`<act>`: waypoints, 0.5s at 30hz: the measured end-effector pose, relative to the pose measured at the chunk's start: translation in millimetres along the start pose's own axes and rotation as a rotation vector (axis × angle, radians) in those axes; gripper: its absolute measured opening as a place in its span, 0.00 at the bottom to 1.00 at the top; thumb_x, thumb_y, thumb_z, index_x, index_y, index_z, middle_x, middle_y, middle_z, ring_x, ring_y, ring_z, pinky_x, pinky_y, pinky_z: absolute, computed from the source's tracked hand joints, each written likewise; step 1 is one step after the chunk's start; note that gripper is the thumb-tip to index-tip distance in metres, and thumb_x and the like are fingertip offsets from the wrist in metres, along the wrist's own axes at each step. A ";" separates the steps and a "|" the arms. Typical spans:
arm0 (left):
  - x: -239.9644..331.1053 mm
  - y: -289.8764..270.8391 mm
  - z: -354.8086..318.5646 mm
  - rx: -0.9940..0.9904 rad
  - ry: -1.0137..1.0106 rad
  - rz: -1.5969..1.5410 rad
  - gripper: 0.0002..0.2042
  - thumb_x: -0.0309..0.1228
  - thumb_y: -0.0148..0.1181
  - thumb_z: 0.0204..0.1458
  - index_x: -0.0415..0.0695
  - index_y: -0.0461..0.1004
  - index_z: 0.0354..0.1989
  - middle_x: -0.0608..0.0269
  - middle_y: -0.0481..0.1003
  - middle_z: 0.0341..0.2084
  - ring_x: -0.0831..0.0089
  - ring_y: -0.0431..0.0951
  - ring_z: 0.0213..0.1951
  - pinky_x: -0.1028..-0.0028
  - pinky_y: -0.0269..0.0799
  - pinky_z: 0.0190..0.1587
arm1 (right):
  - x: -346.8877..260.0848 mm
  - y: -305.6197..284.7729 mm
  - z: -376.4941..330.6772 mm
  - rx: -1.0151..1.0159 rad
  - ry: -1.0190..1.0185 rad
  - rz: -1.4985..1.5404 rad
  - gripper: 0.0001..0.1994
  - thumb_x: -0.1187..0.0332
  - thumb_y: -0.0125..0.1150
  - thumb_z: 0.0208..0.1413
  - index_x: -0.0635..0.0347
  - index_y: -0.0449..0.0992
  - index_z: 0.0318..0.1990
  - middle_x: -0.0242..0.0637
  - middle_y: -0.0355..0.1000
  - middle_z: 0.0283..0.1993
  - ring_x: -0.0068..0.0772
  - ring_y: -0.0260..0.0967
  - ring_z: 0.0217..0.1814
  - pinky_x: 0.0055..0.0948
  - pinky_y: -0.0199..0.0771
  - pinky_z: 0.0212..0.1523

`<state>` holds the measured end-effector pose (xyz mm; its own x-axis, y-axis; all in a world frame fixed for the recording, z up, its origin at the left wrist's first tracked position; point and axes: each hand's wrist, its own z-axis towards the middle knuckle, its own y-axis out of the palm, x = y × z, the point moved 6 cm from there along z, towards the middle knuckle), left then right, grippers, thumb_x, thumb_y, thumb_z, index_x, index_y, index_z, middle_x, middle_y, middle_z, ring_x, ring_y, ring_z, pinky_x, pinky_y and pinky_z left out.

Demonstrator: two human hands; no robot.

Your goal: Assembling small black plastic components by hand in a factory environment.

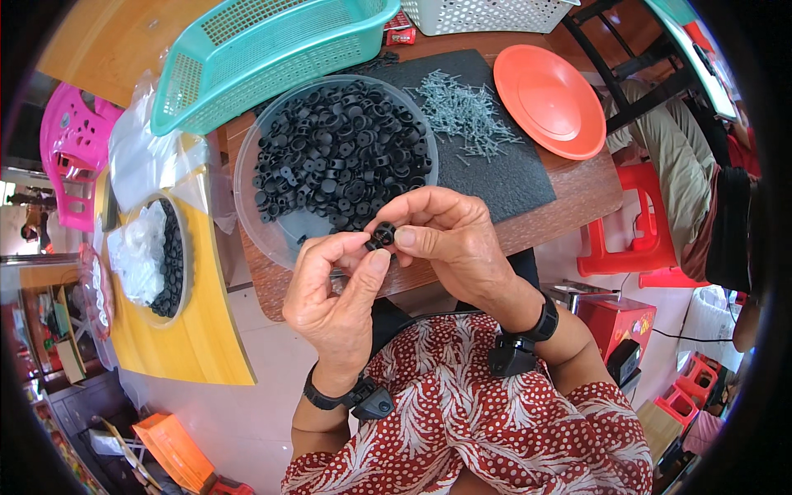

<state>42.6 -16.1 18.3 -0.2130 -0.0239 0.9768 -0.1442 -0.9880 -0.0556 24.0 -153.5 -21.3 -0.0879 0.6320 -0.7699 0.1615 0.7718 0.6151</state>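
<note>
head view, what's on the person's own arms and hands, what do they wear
Both hands are bare, no gloves or rings visible. The left hand and right hand each have a black wrist strap carrying a small black boxy device. Short red sleeves with white dots and leaf patterns cover the upper arms.

Small black round plastic clip (382,235), ring-shaped w/ center hole, held up off the surface, just beside clear bowl rim.

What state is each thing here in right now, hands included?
left hand: closed on the small black part
right hand: pinching the same part
small black part: held between both hands
clear bowl: part full of black parts
teal basket: tilted, resting on the bowl's rim
orange plate: bare
nails: loose pile on dark mat
</note>
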 end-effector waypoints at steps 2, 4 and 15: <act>1.5 0.1 0.2 -0.006 0.012 0.024 0.10 0.16 0.63 0.43 0.32 0.73 0.36 0.63 0.71 0.32 0.79 0.71 0.33 0.82 0.67 0.38 | -0.6 0.1 -0.1 -0.001 -0.022 -0.007 0.09 0.79 0.58 0.51 0.65 0.75 0.41 0.36 0.75 0.37 0.18 0.70 0.33 0.16 0.71 0.33; 1.7 0.5 0.8 -0.021 0.007 0.037 0.10 0.16 0.63 0.44 0.32 0.73 0.37 0.64 0.71 0.31 0.79 0.71 0.33 0.82 0.67 0.38 | -1.4 1.0 0.0 0.002 -0.018 -0.004 0.09 0.79 0.58 0.51 0.65 0.75 0.40 0.36 0.75 0.36 0.18 0.69 0.33 0.16 0.71 0.33; -6.8 2.9 2.8 -0.084 -0.124 -0.147 0.14 0.17 0.64 0.45 0.32 0.72 0.41 0.67 0.71 0.27 0.85 0.68 0.28 0.85 0.69 0.32 | -0.1 1.7 -1.6 0.016 -0.077 -0.097 0.08 0.80 0.59 0.50 0.65 0.76 0.38 0.33 0.74 0.33 0.16 0.69 0.30 0.15 0.71 0.31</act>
<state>46.4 -19.2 12.2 -0.0642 0.0961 0.9933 -0.2460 -0.9662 0.0776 22.7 -152.2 -19.9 -0.0277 0.5468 -0.8368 0.1714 0.8273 0.5349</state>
